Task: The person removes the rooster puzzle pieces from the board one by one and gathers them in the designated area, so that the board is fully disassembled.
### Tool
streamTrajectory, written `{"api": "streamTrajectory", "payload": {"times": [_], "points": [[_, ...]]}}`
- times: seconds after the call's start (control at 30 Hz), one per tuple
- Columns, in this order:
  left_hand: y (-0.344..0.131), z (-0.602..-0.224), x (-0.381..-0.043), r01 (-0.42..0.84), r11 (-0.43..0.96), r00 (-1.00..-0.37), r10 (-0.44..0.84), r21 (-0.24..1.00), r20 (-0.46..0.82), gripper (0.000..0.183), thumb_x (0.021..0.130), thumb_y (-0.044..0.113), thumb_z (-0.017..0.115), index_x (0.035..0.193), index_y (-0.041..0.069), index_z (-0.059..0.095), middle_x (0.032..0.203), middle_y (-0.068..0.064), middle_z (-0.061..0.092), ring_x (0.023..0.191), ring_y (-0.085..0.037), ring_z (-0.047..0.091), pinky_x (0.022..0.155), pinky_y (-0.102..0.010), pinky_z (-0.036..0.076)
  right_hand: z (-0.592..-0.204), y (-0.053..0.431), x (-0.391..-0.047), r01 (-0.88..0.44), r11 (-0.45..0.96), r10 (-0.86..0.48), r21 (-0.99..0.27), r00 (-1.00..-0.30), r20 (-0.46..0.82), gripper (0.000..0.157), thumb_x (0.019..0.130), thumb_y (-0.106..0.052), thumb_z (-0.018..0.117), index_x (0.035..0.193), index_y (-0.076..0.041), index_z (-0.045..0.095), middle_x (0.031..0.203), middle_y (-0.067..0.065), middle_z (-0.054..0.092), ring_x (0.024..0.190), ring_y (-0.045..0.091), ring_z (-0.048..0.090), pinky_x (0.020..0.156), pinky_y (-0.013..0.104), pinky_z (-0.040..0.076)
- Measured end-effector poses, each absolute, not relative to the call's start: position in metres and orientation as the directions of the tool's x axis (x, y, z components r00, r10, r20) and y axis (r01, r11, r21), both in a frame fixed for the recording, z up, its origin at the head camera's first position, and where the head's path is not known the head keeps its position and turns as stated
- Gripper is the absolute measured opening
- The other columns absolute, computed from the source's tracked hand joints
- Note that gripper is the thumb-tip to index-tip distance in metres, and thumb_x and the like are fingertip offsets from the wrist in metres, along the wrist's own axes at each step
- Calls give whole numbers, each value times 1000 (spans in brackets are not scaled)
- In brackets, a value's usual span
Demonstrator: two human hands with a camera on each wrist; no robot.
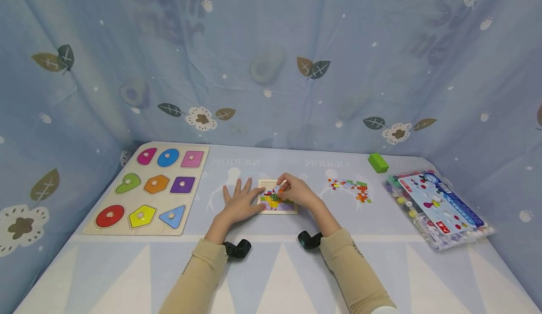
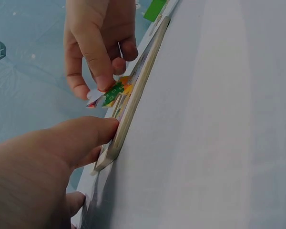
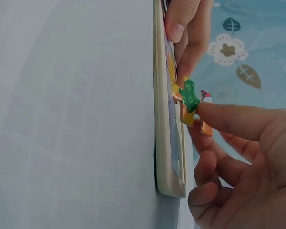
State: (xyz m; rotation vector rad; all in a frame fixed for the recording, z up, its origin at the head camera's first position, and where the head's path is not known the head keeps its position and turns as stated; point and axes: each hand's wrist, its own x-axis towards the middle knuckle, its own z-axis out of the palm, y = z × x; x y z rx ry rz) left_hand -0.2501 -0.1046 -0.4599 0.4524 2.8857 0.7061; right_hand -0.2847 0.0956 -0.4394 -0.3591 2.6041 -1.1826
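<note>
A small wooden jigsaw tray (image 1: 292,208) lies on the table in front of me. My left hand (image 1: 242,198) rests flat beside it with fingers spread, and its thumb (image 2: 97,132) presses the tray's edge (image 2: 136,93). My right hand (image 1: 282,190) pinches a green-and-orange puzzle piece (image 1: 277,191) between thumb and forefinger, tilted just over the tray's picture. The left wrist view shows the piece (image 2: 113,92) under the right fingertips (image 2: 104,81). In the right wrist view the piece (image 3: 189,97) touches the tray (image 3: 163,119) face.
Several loose puzzle pieces (image 1: 352,189) lie right of the tray. A green block (image 1: 378,162) and a plastic bag of beads (image 1: 436,207) sit at the right. A wooden shape board (image 1: 149,190) with coloured knob pieces fills the left. Patterned blue cloth walls surround the table.
</note>
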Motion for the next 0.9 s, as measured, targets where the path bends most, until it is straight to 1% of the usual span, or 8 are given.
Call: {"api": "streamTrajectory", "payload": {"times": [0.1, 0.33, 0.47, 0.63, 0.8, 0.9], "points": [[-105, -461, -251, 257, 844, -945, 322, 471, -61, 55, 88, 48, 53, 137, 23, 47, 153, -17, 14, 139, -42, -3, 99, -67, -14, -439, 98, -284, -97, 601, -321, -794, -938, -128, 21, 84, -9, 66, 101, -11, 56, 85, 6, 58, 71, 18, 55, 63, 27, 46], [-104, -461, -250, 261, 843, -944, 324, 471, -58, 56, 87, 49, 53, 137, 23, 46, 153, -17, 14, 139, -42, -3, 99, -67, -14, -434, 111, -281, -64, 553, -300, -831, -945, -127, 20, 84, -8, 65, 102, -10, 57, 83, 7, 59, 70, 18, 55, 62, 28, 45], [-104, -460, -249, 262, 841, -944, 325, 473, -54, 56, 87, 48, 53, 137, 23, 47, 153, -16, 14, 139, -42, -4, 99, -67, -14, -431, 125, -281, -62, 552, -277, -832, -954, -112, 21, 85, -8, 65, 104, -7, 57, 84, 8, 60, 73, 18, 55, 62, 28, 44], [-105, -459, -249, 269, 836, -943, 330, 478, -47, 55, 88, 47, 53, 137, 23, 46, 153, -16, 14, 139, -41, -4, 99, -67, -15, -429, 146, -279, -42, 563, -232, -826, -966, -109, 22, 86, -9, 63, 107, -6, 56, 90, 10, 60, 78, 20, 56, 64, 30, 44], [-105, -459, -248, 269, 838, -943, 329, 475, -46, 55, 88, 47, 53, 137, 22, 46, 153, -16, 14, 139, -42, -3, 99, -67, -14, -429, 169, -278, -14, 573, -184, -819, -977, -112, 23, 87, -10, 62, 108, -5, 55, 92, 12, 61, 79, 21, 57, 64, 30, 43], [-105, -458, -248, 268, 837, -944, 327, 476, -44, 55, 88, 46, 53, 137, 22, 47, 153, -17, 15, 139, -42, -3, 99, -67, -13, -428, 182, -277, -8, 571, -170, -821, -979, -109, 24, 88, -10, 61, 110, -3, 53, 93, 13, 61, 79, 20, 57, 66, 31, 43]]}}
